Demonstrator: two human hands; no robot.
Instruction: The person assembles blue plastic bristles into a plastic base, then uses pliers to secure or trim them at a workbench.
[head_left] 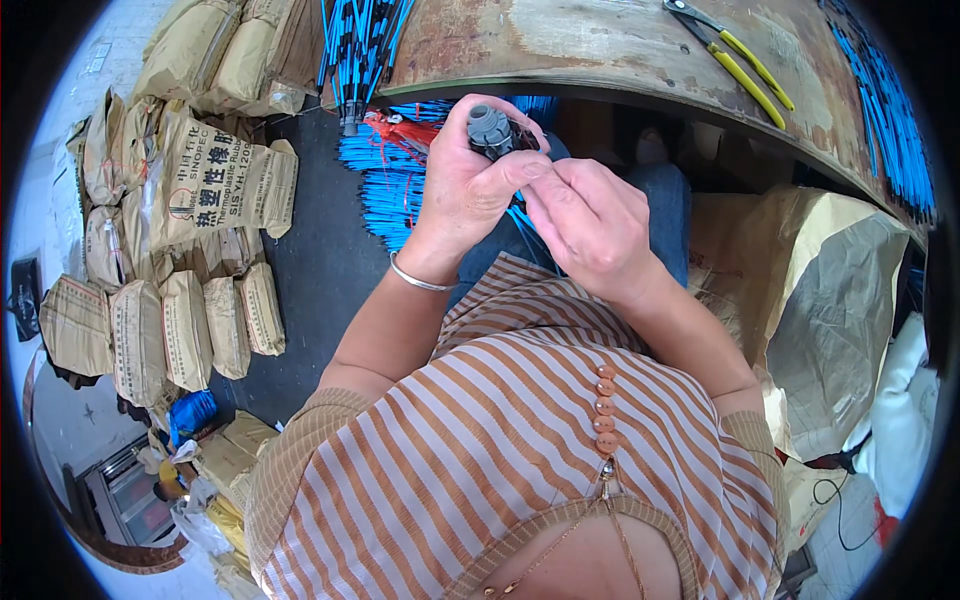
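Both hands together above the lap: left hand clamped on a grey cylindrical fitting, right hand pinching beside it. Blue cables just beyond. Surface edge close ahead; yellow-handled pliers well apart. Sacks crowd left.

A worn, rust-stained wooden surface is seen across the top, and yellow-handled metal pliers are laid on it towards the right. Bundles of blue and black cables are hung over its left edge, and more are spread along its right rim. Tan paper sacks are stacked on the dark floor at the left. A large crumpled brown-and-grey paper bag is set at the right.
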